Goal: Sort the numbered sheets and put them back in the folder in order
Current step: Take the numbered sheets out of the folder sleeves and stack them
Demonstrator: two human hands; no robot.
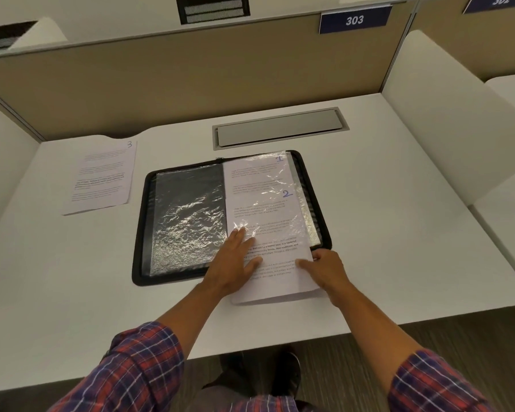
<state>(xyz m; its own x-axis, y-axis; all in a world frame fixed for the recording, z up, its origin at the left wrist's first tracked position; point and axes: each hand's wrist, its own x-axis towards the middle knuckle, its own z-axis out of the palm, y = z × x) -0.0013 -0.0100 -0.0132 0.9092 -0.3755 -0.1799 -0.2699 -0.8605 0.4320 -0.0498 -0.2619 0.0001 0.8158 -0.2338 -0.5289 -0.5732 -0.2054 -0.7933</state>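
Observation:
A black zip folder (140,233) lies open on the white desk, with crinkled clear sleeves inside. Sheet 1 (259,171) sits in a sleeve on the right half. Sheet 2 (275,257) lies partly in a sleeve over it, its lower part sticking out past the folder's near edge. My left hand (235,260) presses flat on the sleeve and sheet 2 near the spine. At the sheet's right edge, my right hand (324,269) pinches sheet 2 with thumb on top. Sheet 3 (101,176) lies loose on the desk to the folder's left.
A grey cable hatch (280,127) is set into the desk behind the folder. Beige and white partitions (446,123) wall the desk at the back and both sides. A sign reads 303 (354,19). The desk's near edge runs below my forearms.

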